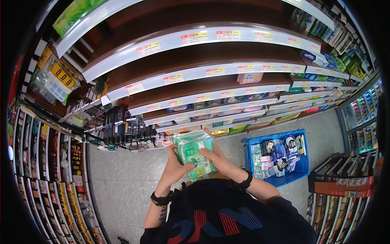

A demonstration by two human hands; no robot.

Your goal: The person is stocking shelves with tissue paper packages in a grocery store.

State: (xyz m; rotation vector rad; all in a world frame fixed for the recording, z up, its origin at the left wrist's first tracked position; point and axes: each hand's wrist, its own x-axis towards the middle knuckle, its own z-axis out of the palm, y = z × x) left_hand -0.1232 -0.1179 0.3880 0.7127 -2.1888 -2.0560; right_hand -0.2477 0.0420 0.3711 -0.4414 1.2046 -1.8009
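A green-and-white plastic-wrapped pack (192,151), which bears printing, is held in front of my chest. My left hand (175,166) grips its left side, the thumb lying across the lower front. On the other side my right hand (218,158) holds the pack, thumb on its face and fingers behind the edge. What the pack contains cannot be seen. To the right, on the floor, stands a blue plastic crate (292,180) with many small packaged goods inside, among them a dark round-printed pack (291,145).
Before me rise tiered shelves with white price-tag rails (201,36); a pink pack (250,78) sits on one tier. Toothpaste boxes (315,57) lie at the right. Stocked racks (48,170) line the left. A display stand (341,186) and a glass-door cooler (364,113) are at right.
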